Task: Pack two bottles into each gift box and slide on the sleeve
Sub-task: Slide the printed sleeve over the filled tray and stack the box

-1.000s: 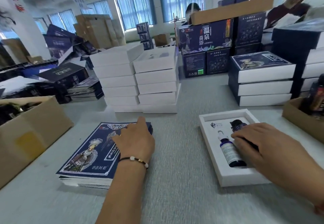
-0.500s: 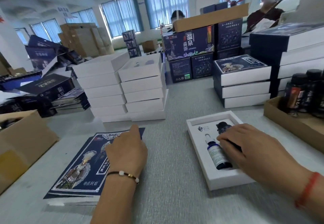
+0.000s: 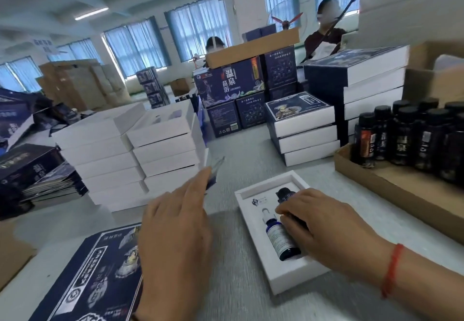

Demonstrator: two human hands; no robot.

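An open white gift box [image 3: 247, 220] lies on the grey table right of centre. A small blue dropper bottle [image 3: 278, 237] lies in its left slot. A dark bottle [image 3: 285, 193] lies in the right slot, and my right hand [image 3: 324, 227] grips it with fingers curled over its body. My left hand [image 3: 173, 232] is raised above the stack of flat dark-blue printed sleeves [image 3: 95, 278] at the lower left. It holds one sleeve, whose blurred corner [image 3: 211, 182] shows past the fingertips.
A cardboard tray [image 3: 371, 180] with several dark bottles [image 3: 406, 134] stands at the right. Two stacks of white boxes [image 3: 113, 154] stand behind my left hand. Sleeved boxes [image 3: 301, 129] are stacked behind the open box. Two people sit beyond the cartons.
My left hand has risen off the sleeve stack toward the open box with a sleeve in it. My right hand has stayed on the dark bottle. The view has turned right.
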